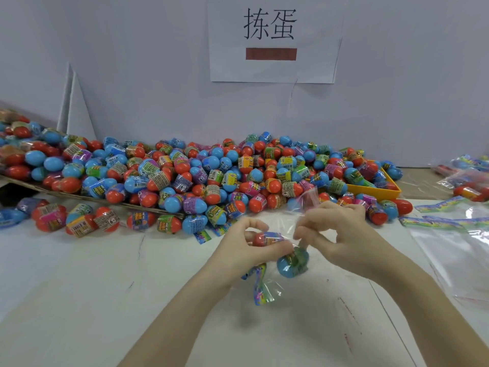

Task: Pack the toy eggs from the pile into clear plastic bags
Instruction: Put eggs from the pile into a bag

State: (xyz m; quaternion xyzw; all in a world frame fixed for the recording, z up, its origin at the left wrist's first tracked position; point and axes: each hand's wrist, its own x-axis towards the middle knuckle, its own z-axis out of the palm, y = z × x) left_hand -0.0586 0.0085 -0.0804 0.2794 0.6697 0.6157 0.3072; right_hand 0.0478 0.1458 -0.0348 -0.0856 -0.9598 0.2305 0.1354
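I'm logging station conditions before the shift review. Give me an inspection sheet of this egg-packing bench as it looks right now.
Surface: white table, scuffed with small marks.
Job's things: big pile of toy eggs, red and blue, against the back wall; clear plastic bag held up over the table, a blue egg hanging in it and a red egg at its mouth.
Clutter: yellow tray half buried under eggs; empty bags and filled bags at right; cardboard sheet under the pile.
Hands: left hand grips the red egg and bag; right hand pinches the bag's edge.
Cables: nothing seen.
Surroundings: grey wall with a paper sign.
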